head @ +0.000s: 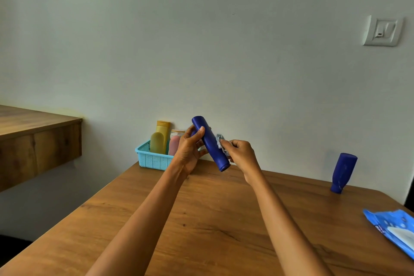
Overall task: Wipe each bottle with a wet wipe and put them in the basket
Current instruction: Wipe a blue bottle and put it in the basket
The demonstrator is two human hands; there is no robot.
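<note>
My left hand [189, 150] grips a tall dark blue bottle [211, 144] above the far part of the wooden table [201, 219], tilted with its cap end low to the right. My right hand [240, 155] pinches a crumpled white wet wipe [220, 141] against the bottle's right side. Behind my left hand stands a light blue basket [150, 158] against the wall, holding two yellow bottles [160, 139] and a pink one [174, 143]. A second dark blue bottle [342, 172] stands cap down at the table's far right.
A blue pack of wet wipes [394, 228] lies at the table's right edge. A wooden shelf [38, 136] juts from the left, lower than the wall switch [382, 31] at upper right. The wall runs right behind the table.
</note>
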